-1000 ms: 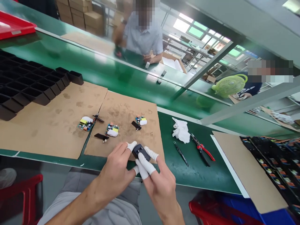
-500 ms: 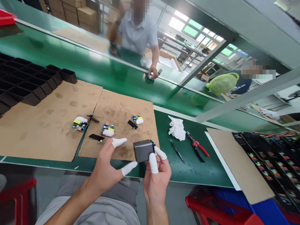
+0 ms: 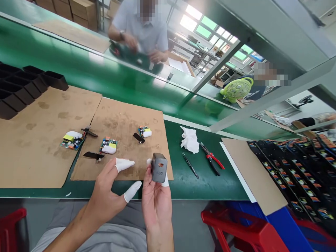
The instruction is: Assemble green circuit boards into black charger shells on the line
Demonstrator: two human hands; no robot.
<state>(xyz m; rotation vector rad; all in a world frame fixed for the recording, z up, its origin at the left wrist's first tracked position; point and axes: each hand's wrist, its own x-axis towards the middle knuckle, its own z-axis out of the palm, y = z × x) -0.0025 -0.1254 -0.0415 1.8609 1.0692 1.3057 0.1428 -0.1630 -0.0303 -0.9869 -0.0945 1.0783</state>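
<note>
My right hand (image 3: 157, 199) grips a dark grey charger housing (image 3: 159, 168), its face with an orange USB port turned up towards me. To the left of it, my left hand (image 3: 110, 187) holds nothing, with thumb and forefinger spread apart. White finger cots cover fingertips on both hands. Beyond my left hand, on the cardboard, lie a circuit board (image 3: 109, 145) and a black flat piece (image 3: 93, 155) with a small metal part. Farther off are a second board (image 3: 145, 131) with its black piece (image 3: 139, 138), and a third board (image 3: 72, 140) with another black piece (image 3: 89, 132).
Black open housings (image 3: 23, 87) stand in rows at the left. Right of the cardboard (image 3: 126, 115) lie a crumpled white cloth (image 3: 189, 139), tweezers (image 3: 190, 165) and red-handled pliers (image 3: 211, 158). Racks of boards (image 3: 294, 171) fill the far right. A co-worker (image 3: 141, 31) sits across the bench.
My right hand has turned the charger housing so its port face now shows. My left hand stays spread. The co-worker's hands have come together, and the whole view has shifted slightly.
</note>
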